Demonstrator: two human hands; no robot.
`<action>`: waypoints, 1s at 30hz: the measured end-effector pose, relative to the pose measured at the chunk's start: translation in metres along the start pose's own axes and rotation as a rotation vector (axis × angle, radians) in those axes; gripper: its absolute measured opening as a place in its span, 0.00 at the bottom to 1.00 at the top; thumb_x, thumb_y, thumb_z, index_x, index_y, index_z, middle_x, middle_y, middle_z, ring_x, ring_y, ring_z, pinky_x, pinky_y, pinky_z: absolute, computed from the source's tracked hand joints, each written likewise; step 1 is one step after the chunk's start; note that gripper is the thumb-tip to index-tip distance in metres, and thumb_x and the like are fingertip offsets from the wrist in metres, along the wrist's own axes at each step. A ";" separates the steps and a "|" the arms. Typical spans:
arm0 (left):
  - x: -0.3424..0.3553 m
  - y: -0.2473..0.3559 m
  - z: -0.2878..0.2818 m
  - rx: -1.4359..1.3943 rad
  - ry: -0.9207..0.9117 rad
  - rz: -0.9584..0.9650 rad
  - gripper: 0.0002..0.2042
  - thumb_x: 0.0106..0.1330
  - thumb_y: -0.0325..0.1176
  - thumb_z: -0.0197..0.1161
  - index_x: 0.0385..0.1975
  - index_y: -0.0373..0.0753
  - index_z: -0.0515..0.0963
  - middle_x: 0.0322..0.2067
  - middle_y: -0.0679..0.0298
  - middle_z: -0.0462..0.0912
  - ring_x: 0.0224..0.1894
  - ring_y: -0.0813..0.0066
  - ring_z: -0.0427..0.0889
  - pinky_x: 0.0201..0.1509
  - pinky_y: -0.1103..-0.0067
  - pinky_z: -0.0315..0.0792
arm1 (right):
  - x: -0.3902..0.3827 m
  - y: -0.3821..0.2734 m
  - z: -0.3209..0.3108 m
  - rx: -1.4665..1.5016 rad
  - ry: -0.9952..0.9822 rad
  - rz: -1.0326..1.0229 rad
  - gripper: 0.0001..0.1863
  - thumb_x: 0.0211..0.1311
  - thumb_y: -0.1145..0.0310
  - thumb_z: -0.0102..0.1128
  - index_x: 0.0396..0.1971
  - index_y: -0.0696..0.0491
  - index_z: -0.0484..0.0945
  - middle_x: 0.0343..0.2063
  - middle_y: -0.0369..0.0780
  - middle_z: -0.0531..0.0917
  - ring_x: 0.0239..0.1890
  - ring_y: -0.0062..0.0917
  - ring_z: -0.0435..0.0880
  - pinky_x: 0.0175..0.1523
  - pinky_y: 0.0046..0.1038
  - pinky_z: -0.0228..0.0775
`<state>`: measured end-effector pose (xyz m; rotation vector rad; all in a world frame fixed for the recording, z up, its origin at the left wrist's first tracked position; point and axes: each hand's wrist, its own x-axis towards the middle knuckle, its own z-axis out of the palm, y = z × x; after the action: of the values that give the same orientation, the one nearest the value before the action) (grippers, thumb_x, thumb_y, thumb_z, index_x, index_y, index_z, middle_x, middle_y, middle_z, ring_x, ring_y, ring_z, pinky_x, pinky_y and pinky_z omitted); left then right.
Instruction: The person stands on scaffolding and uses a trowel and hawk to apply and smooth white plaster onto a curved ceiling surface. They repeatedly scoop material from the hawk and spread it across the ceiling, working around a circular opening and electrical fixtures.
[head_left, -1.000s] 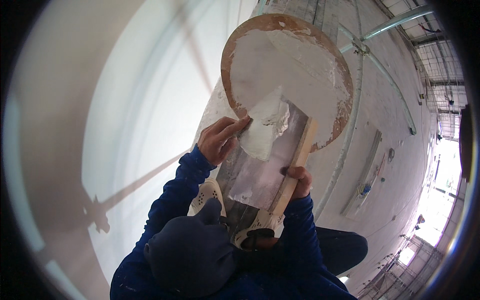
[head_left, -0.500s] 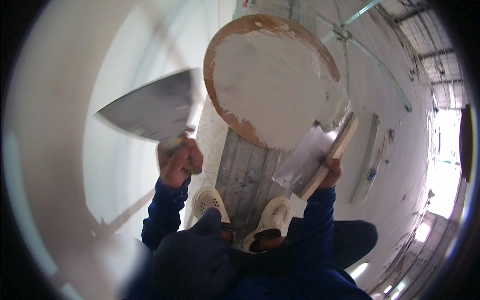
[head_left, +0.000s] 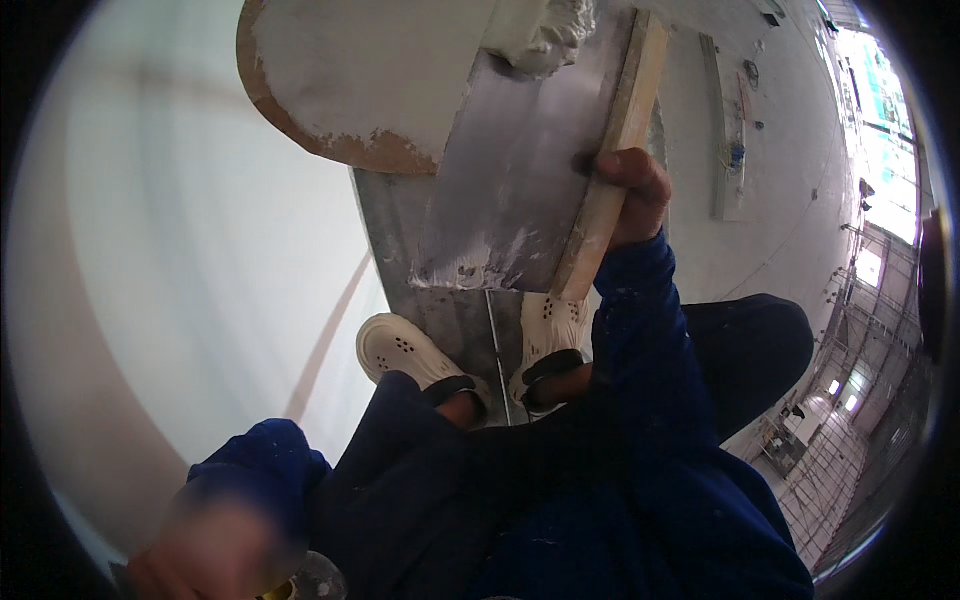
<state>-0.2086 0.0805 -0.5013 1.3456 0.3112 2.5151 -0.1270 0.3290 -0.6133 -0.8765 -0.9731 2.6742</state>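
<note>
My right hand [head_left: 638,195] is closed around the wooden back of a wide steel plastering blade [head_left: 515,165]. A thick lump of wet white plaster [head_left: 548,38] sits on the blade's far end. Behind and left of it is a round, brown-edged plaster board or tub [head_left: 290,125], spread with white plaster and partly cut off by the top edge. At the lower left my left hand [head_left: 205,545] is blurred and drawn in close to my body. Beside it shows a greyish, yellow-marked bit of the putty knife [head_left: 318,578]; its wide blade is out of sight.
Cream clogs [head_left: 405,350] are on my feet, over grey planks [head_left: 395,215]. A smooth white wall [head_left: 230,270] curves along the left. To the right, a long straightedge [head_left: 728,130] lies on the pale floor, with scaffolding [head_left: 840,450] farther off.
My left hand has swung down and back toward my body, taking the putty knife's blade from view. The steel blade now stands higher in view. The round board has shifted up and left.
</note>
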 end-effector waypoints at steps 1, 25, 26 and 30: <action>0.001 0.001 0.001 0.041 -0.007 -0.034 0.13 0.51 0.22 0.54 0.33 0.50 0.77 0.10 0.72 0.69 0.13 0.85 0.69 0.17 0.87 0.67 | 0.002 0.002 0.000 -0.009 0.005 0.022 0.22 0.33 0.70 0.54 0.34 0.64 0.71 0.26 0.45 0.75 0.26 0.35 0.75 0.37 0.33 0.71; 0.218 0.030 0.069 0.021 -0.041 -0.252 0.11 0.51 0.25 0.54 0.34 0.46 0.77 0.10 0.68 0.68 0.11 0.81 0.67 0.15 0.82 0.63 | -0.019 -0.101 0.096 0.088 0.019 -0.020 0.31 0.31 0.67 0.50 0.44 0.63 0.66 0.36 0.49 0.75 0.37 0.39 0.76 0.43 0.35 0.72; 0.252 0.044 0.074 -0.023 -0.063 -0.327 0.11 0.51 0.25 0.54 0.34 0.46 0.77 0.10 0.68 0.69 0.11 0.81 0.67 0.15 0.82 0.63 | -0.024 -0.120 0.115 0.077 0.034 -0.006 0.31 0.31 0.67 0.50 0.44 0.63 0.66 0.36 0.49 0.75 0.38 0.39 0.76 0.43 0.35 0.72; 0.379 0.068 0.098 0.006 0.022 -0.126 0.11 0.51 0.25 0.54 0.33 0.45 0.78 0.11 0.67 0.70 0.13 0.80 0.68 0.16 0.82 0.63 | -0.041 -0.208 0.241 0.064 0.123 -0.021 0.25 0.29 0.70 0.51 0.36 0.63 0.71 0.29 0.45 0.76 0.30 0.35 0.76 0.40 0.33 0.70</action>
<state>-0.3370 0.1500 -0.1316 1.2601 0.3954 2.4280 -0.2419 0.3477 -0.3141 -0.9977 -0.8599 2.5834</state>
